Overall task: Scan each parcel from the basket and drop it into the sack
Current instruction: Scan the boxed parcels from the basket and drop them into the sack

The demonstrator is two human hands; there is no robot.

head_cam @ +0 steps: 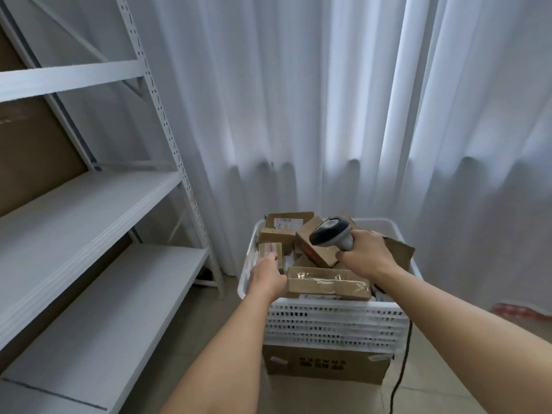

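Parcel (270,251) touching left grip (266,276), right grip (366,256) w/ scanner (331,233).

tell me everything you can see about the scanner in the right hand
The scanner is a pistol-shaped handheld unit with a light grey body, a dark head and a pale oval patch on top. The right hand grips its handle, holding it above the parcels in the white basket, head angled left and down. Its window is hidden.
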